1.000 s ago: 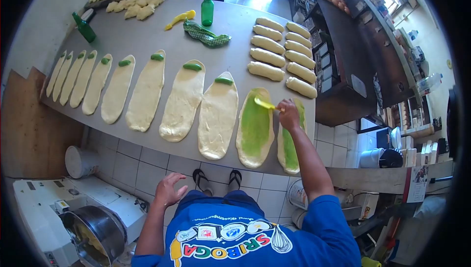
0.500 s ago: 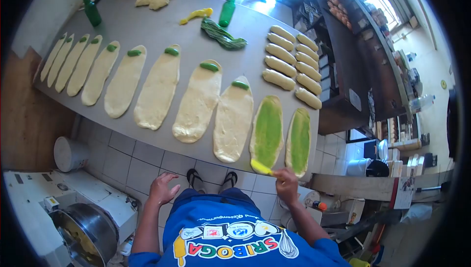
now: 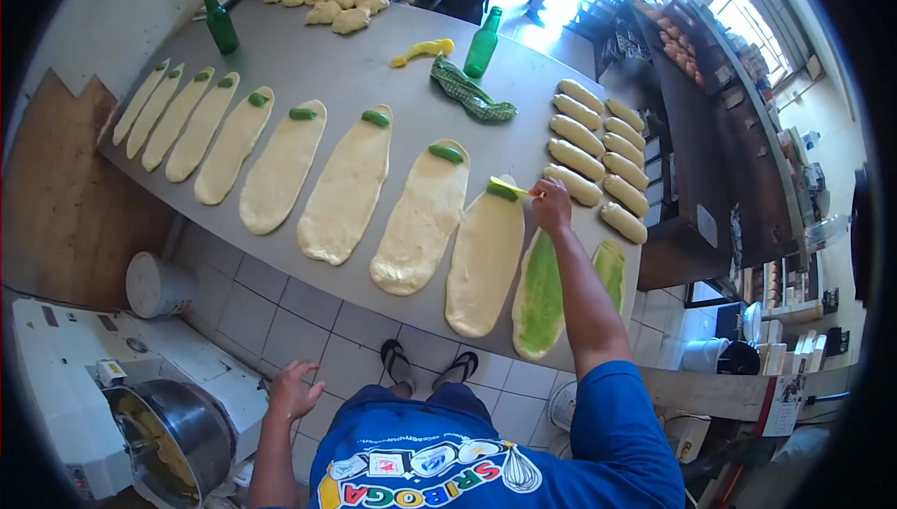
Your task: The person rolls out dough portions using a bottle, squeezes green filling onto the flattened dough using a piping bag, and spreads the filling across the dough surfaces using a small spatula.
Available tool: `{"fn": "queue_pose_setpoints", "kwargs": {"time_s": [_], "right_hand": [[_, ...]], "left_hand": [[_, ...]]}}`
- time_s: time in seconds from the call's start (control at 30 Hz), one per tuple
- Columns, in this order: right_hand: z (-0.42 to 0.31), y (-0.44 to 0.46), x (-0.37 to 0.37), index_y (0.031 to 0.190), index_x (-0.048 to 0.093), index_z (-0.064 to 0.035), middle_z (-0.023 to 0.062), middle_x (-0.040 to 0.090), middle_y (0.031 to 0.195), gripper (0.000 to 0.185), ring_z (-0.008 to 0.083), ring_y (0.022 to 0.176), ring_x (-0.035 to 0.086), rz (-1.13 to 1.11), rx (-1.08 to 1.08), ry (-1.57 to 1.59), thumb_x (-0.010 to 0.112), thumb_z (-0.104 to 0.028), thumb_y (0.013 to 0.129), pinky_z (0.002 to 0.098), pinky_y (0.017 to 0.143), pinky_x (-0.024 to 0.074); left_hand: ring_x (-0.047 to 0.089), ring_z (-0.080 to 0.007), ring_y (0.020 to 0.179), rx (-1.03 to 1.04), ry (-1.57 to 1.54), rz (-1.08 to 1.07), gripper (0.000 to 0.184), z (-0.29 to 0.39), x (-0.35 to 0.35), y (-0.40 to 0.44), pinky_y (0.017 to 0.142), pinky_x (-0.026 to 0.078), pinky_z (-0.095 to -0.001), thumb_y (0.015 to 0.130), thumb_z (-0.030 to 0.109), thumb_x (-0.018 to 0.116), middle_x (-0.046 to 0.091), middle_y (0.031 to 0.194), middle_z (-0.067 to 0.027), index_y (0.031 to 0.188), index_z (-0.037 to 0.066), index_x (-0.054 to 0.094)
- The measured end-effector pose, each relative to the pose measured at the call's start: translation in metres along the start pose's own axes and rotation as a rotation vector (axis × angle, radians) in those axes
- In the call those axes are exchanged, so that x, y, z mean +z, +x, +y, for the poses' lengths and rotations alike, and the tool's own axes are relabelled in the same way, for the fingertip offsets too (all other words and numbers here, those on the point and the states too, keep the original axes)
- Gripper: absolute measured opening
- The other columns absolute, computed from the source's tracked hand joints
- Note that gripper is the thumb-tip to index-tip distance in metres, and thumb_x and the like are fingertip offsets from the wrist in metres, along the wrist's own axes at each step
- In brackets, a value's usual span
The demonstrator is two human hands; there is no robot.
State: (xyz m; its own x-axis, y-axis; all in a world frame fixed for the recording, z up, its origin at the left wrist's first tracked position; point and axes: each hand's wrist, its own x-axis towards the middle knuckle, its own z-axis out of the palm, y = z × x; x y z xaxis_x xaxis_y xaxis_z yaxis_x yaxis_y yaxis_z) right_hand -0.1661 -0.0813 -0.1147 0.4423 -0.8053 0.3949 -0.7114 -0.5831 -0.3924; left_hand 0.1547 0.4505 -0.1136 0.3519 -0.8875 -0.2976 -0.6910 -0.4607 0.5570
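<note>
My right hand grips a yellow spatula at the top of a long flat dough piece. Its blade touches the green paste lying there. Beside it, two dough pieces carry green paste smeared along their length; my forearm partly covers them. To the left, a row of several flat dough pieces each bears a green dab near the far end. My left hand hangs off the table's near edge with fingers apart, holding nothing.
Rolled dough pieces sit at the table's right. Two green bottles, a green cloth and a yellow piece lie farther back, near dough lumps. A mixer stands at lower left, a white bucket behind it.
My right hand has moved the spatula from the near end of a green-smeared dough piece up to the paste on the plain piece to its left. My left hand stays off the table.
</note>
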Motion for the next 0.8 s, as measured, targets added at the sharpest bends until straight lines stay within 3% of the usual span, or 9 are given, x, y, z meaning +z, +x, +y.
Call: {"fn": "queue_pose_setpoints", "kwargs": {"time_s": [0.17,0.27,0.3,0.47,0.5,0.63,0.7,0.8], "right_hand": [[-0.010,-0.040,0.000,0.070,0.061,-0.0062,0.0058,0.059,0.074,0.010,0.0289,0.074,0.054,-0.184,-0.199,0.083,0.056,0.001,0.065,0.0372,0.091,0.0431],[-0.047,-0.109,-0.019,0.070,0.058,-0.0087,0.0053,0.057,0.078,0.010,0.0280,0.075,0.053,-0.164,-0.302,0.132,0.056,0.000,0.067,0.0386,0.080,0.0460],[-0.066,-0.136,-0.029,0.071,0.057,-0.0092,0.0058,0.057,0.078,0.009,0.0275,0.076,0.053,-0.246,-0.274,-0.025,0.056,-0.001,0.067,0.0373,0.075,0.0468],[-0.112,-0.204,-0.076,0.073,0.059,-0.0066,0.0073,0.057,0.077,0.007,0.0273,0.072,0.051,-0.393,-0.126,0.096,0.057,0.001,0.073,0.0380,0.063,0.0457],[-0.105,-0.191,-0.075,0.073,0.059,-0.0066,0.0073,0.057,0.077,0.007,0.0273,0.072,0.051,-0.392,-0.132,0.103,0.057,0.001,0.073,0.0380,0.063,0.0457],[-0.066,-0.082,-0.049,0.077,0.062,-0.0029,0.0111,0.060,0.076,0.008,0.0314,0.068,0.053,-0.038,-0.018,0.092,0.054,0.000,0.074,0.0422,0.065,0.0441],[-0.043,-0.038,-0.022,0.076,0.061,-0.0014,0.0117,0.060,0.076,0.010,0.0317,0.069,0.053,-0.058,0.086,0.103,0.053,0.001,0.071,0.0434,0.067,0.0447],[-0.021,-0.015,0.008,0.073,0.061,-0.0043,0.0090,0.059,0.076,0.012,0.0312,0.068,0.054,-0.109,0.043,0.079,0.052,0.002,0.069,0.0444,0.067,0.0461]], "left_hand": [[0.065,-0.0284,0.093,-0.099,-0.020,-0.056,0.033,-0.010,0.008,-0.027,0.083,0.052,-0.0365,0.075,0.016,0.073,0.067,0.107,-0.0090,0.107,0.009,0.068],[0.066,-0.0276,0.092,-0.122,-0.044,-0.074,0.033,-0.003,0.013,-0.024,0.083,0.053,-0.0357,0.075,0.016,0.074,0.068,0.106,-0.0098,0.107,0.008,0.069],[0.066,-0.0274,0.093,-0.111,-0.057,-0.069,0.034,0.001,0.013,-0.019,0.083,0.053,-0.0357,0.075,0.016,0.074,0.068,0.106,-0.0098,0.107,0.008,0.069],[0.065,-0.0274,0.093,-0.070,-0.086,-0.012,0.034,0.023,0.008,0.012,0.084,0.053,-0.0357,0.075,0.016,0.074,0.067,0.108,-0.0093,0.108,0.008,0.069],[0.065,-0.0277,0.093,-0.061,-0.071,0.003,0.033,0.026,0.007,0.016,0.083,0.052,-0.0358,0.076,0.016,0.073,0.067,0.108,-0.0088,0.108,0.009,0.069],[0.065,-0.0282,0.093,-0.014,-0.007,0.007,0.033,0.035,0.000,0.022,0.083,0.052,-0.0361,0.076,0.017,0.073,0.067,0.107,-0.0079,0.108,0.010,0.068],[0.065,-0.0278,0.093,0.023,-0.001,-0.016,0.033,0.041,-0.001,0.024,0.082,0.052,-0.0360,0.076,0.017,0.073,0.067,0.108,-0.0079,0.108,0.010,0.068],[0.065,-0.0276,0.094,0.005,0.017,-0.034,0.033,0.048,-0.005,0.018,0.082,0.052,-0.0359,0.076,0.017,0.073,0.067,0.108,-0.0078,0.108,0.010,0.068]]}}
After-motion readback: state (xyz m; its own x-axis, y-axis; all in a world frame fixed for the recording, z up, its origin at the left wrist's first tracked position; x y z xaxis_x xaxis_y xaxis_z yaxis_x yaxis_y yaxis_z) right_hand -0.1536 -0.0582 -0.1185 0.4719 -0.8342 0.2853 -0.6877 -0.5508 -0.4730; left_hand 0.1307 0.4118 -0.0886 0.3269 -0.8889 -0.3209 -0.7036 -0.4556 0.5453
